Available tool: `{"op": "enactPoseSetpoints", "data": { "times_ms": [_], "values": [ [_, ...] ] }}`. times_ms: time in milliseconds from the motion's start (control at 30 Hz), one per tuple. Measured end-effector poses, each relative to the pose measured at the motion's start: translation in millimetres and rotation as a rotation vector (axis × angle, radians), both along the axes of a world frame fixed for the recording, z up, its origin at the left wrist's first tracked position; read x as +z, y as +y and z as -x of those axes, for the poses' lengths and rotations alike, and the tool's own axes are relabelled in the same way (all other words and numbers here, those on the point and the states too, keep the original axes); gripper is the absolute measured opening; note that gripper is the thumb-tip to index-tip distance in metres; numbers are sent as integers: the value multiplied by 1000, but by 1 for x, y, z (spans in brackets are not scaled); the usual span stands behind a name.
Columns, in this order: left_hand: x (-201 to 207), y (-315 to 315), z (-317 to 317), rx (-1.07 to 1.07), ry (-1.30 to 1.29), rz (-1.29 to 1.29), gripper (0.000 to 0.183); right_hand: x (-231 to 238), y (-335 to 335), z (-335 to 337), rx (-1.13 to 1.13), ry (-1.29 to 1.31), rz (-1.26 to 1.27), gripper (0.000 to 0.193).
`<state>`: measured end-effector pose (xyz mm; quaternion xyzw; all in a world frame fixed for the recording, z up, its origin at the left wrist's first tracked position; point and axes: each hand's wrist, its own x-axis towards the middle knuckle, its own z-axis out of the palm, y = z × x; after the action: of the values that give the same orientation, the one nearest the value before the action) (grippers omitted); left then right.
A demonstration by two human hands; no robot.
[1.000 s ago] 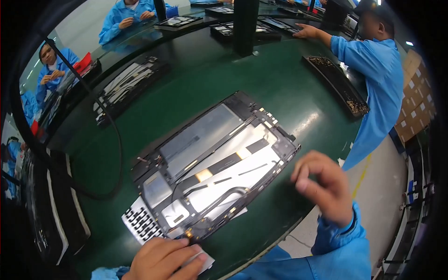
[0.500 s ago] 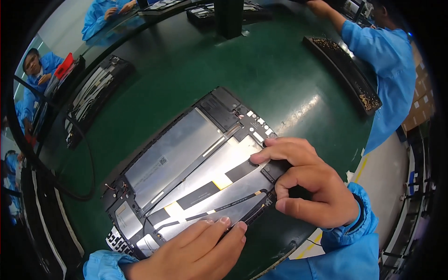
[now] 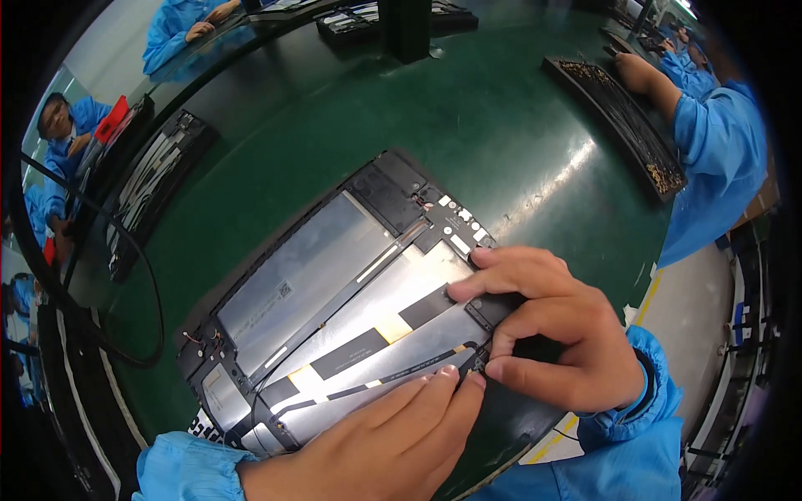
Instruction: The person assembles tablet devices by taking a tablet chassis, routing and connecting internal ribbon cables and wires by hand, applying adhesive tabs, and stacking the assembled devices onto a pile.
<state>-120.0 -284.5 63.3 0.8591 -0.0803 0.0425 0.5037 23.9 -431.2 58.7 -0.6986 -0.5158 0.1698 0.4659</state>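
An opened tablet [image 3: 347, 288], its inner side up, lies aslant before me, with a grey battery, bright metal plates and a black flat cable [image 3: 409, 367] along its near side. My left hand [image 3: 376, 430] lies palm down over the near edge, fingers stretched and fingertips on the near right corner; its thumb is hidden. At the right end, my right hand [image 3: 560, 326] has thumb and forefinger curled together at that corner, closed on the edge. Its other fingers rest on the metal plate and frame. Any small part between thumb and forefinger is hidden.
A long black tray [image 3: 618, 125] with small brass-coloured parts stands at the far right, beside a co-worker's blue sleeve [image 3: 723, 134]. Another black tray [image 3: 159, 192] holds flat parts at left. A black cable [image 3: 154, 275] loops there. A dark post [image 3: 405, 33] rises at the back.
My left hand has slid right along the near edge to the corner, close to my right thumb. My right hand stays nearly in place. The co-worker's arm at right has moved down toward the tray.
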Motion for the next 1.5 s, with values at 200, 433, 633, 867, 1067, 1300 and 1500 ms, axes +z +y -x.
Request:
{"op": "enactPoseSetpoints", "data": {
  "times_ms": [200,433,633,867,1067,1300,1500],
  "values": [
    [-19,-8,9,157,-322,-117,22,-4,-7,0,-16,154,-101,14],
    [-21,-14,3,196,-371,-119,22,-2,-6,2,-17,-140,-57,16],
    [-11,-23,-12,199,-361,-176,21,0,-13,-8,-24,-171,-64,19],
    [21,-8,-29,-242,-287,-548,27,17,-22,-17,-35,-199,-71,16],
    [17,36,8,-284,-174,-453,47,-13,-9,4,-124,-8,-181,16],
    [13,60,115,438,211,-597,114,-24,-9,-14,-351,-260,-12,31],
    [-18,73,104,476,-94,-360,106,-35,24,0,-448,-240,-9,32]
  ]
}}
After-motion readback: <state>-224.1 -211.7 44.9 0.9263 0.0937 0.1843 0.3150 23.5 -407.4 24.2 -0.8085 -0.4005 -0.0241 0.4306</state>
